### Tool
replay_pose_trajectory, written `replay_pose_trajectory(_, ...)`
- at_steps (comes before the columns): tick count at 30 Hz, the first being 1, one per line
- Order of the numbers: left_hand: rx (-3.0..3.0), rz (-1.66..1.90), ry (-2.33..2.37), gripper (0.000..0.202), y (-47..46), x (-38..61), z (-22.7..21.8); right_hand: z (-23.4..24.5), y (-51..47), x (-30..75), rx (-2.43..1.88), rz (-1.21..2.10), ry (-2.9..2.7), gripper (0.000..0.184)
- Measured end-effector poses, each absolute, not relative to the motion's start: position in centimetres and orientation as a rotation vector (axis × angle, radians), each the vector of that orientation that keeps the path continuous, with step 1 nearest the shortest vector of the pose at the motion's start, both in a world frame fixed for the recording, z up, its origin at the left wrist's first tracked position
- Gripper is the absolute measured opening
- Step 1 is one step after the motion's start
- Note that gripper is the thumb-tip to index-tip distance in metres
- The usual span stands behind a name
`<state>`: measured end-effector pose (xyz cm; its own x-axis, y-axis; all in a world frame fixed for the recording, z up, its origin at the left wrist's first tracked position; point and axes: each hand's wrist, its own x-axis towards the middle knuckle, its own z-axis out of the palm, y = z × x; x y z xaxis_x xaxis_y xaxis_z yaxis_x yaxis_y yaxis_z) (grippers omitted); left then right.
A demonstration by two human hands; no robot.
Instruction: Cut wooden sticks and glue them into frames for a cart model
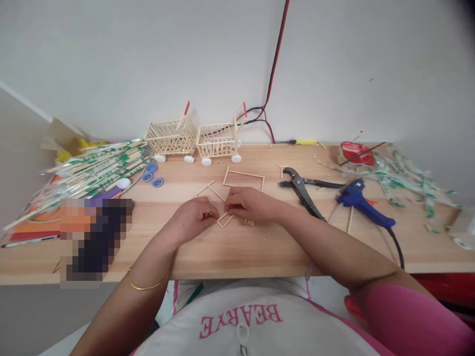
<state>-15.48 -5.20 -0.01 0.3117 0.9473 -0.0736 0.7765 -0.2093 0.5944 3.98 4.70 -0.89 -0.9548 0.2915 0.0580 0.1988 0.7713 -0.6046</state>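
Left hand (pixel 193 220) and right hand (pixel 253 204) sit close together, fingertips pinched on a stick frame (pixel 216 193) lying on the tabletop (pixel 256 254) between them, presumably to steady its corners, with the glue gun (pixel 365 204) at right, apparently for ready reach.

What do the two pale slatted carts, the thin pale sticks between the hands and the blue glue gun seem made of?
Two pale slatted carts: probably bamboo or wood, matte, straw coloured; round white wheels perhaps plastic.
Thin pale sticks: likely the same, by their colour.
Blue glue gun: likely moulded plastic, smooth and evenly coloured.
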Motion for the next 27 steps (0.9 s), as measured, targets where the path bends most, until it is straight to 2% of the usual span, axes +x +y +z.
replay_pose_trajectory(18, 2.055, 0.402, 1.704, 0.014, -5.1, -14.0, -0.7, -1.0, 4.7, 3.9, -0.395, 0.923, -2.802, 0.014)
replay_pose_trajectory(27, 1.944, 0.514, 1.716, 0.017, -5.2, -14.5, -0.6, -0.9, 4.9, 4.0, -0.373, 0.984, -2.743, 0.013)
